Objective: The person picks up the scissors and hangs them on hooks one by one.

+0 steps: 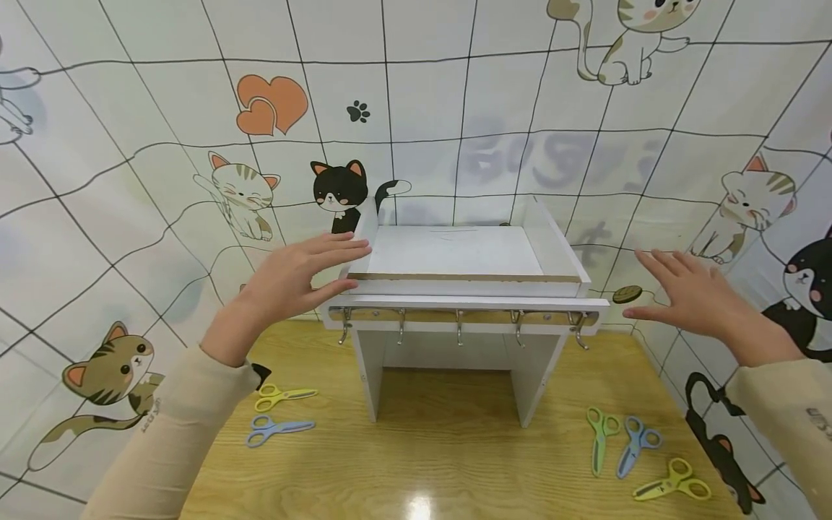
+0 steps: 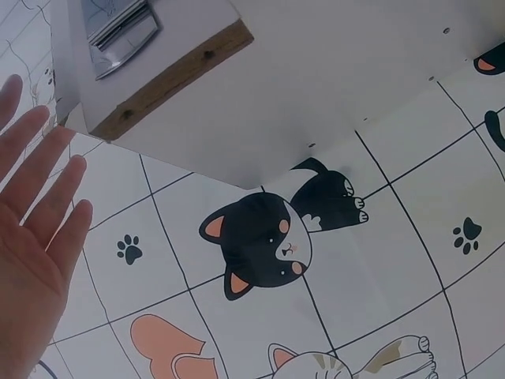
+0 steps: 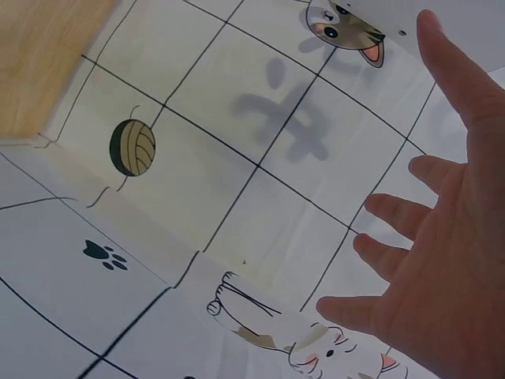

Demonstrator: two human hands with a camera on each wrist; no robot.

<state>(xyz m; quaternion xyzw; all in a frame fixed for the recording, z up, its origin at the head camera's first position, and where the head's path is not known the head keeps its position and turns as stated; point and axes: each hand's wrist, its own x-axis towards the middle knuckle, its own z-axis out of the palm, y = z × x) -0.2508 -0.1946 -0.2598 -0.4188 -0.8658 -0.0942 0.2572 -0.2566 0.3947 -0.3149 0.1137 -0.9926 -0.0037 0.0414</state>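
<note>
A white shelf unit (image 1: pixel 455 287) stands on the table, with a tray-like top and a row of silver hooks (image 1: pixel 459 328) along its front rail. My left hand (image 1: pixel 292 278) is raised beside the unit's left top corner, fingers straight and pointing inward. In the left wrist view, that spread hand (image 2: pixel 35 237) shows near the unit's corner (image 2: pixel 173 79), nothing in its fingers. On the other side, my right hand (image 1: pixel 702 296) hovers in the air, apart from the unit, fingers extended. The right wrist view shows its empty palm (image 3: pixel 450 276).
On the wooden table (image 1: pixel 442 462), yellow scissors (image 1: pixel 279 396) and blue scissors (image 1: pixel 276 427) lie at left. Green scissors (image 1: pixel 601 437), blue scissors (image 1: pixel 635 444) and yellow scissors (image 1: pixel 672 482) lie at right. Cat-patterned tiled walls (image 1: pixel 429 101) enclose the back and sides.
</note>
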